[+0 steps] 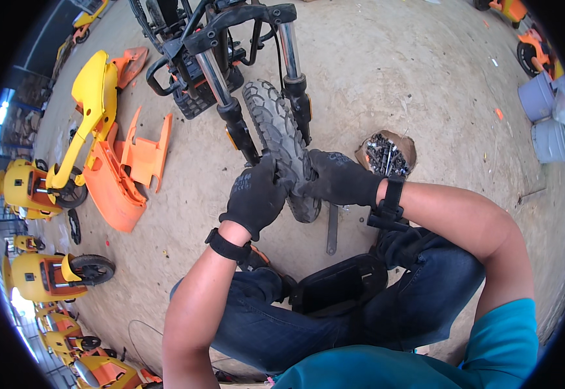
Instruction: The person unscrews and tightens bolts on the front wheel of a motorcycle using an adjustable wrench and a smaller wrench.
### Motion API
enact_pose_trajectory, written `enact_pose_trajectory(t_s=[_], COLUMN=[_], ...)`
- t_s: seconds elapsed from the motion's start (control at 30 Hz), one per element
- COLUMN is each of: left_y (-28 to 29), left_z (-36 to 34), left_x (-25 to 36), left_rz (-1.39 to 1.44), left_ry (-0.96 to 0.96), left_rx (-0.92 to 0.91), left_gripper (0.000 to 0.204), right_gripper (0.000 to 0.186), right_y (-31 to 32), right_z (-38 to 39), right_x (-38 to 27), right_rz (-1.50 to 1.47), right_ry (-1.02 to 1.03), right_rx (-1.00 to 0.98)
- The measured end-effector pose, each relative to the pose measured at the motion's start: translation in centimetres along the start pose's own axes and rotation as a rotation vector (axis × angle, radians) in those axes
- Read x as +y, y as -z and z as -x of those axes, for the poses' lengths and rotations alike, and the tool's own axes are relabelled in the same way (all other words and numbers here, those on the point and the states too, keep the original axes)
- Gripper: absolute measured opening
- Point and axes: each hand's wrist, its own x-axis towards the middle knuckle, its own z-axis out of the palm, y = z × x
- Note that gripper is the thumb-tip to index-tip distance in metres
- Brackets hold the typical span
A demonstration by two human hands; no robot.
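Note:
A knobbly black tyre point(273, 123) stands upright in front of me, on the front wheel between the two legs of a fork point(289, 52). My left hand point(251, 200), in a black glove, grips the tyre's near left side. Opposite it, on the right side, my right hand point(344, 178) in a matching glove also holds the tyre. Both sets of fingers curl in toward the tread, and some fingertips are hidden. Just below my right hand a flat metal wrench point(332, 233) lies on the floor.
A brown container point(410, 148) of loose bolts sits right of the wheel. Yellow and orange body panels point(117, 185) lie at the left, beside several yellow scooters point(36, 275). Buckets point(548, 139) stand at the far right. A black case point(337, 285) lies between my legs.

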Motion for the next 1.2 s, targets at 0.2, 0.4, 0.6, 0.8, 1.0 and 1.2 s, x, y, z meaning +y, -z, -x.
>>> enact_pose_trajectory(t_s=[0.2,0.4,0.6,0.8,1.0,1.2], left_y=[0.0,-0.1,-0.2,0.2,0.0,0.1], left_z=[0.0,-0.1,-0.1,0.1,0.3,0.4], left_x=[-0.2,-0.1,0.0,0.2,-0.1,0.0], left_rz=[-0.024,-0.008,0.003,-0.028,-0.015,-0.016], left_ry=[0.010,0.060,-0.004,0.057,0.045,0.040], left_rx=[0.003,-0.032,0.008,-0.025,-0.035,-0.040], left_gripper=[0.023,0.023,0.025,0.024,0.023,0.024], right_gripper=[0.058,0.058,0.054,0.058,0.058,0.064], right_y=[0.0,-0.1,-0.2,0.1,-0.4,-0.2], right_z=[-0.2,-0.2,0.2,0.3,0.0,0.0], right_x=[0.0,0.3,0.2,-0.3,0.2,0.1], right_rz=[-0.007,-0.035,-0.081,-0.029,-0.009,-0.023], right_ry=[-0.033,0.018,0.089,0.038,0.084,0.003], right_rx=[-0.043,-0.015,0.090,0.025,0.036,-0.034])
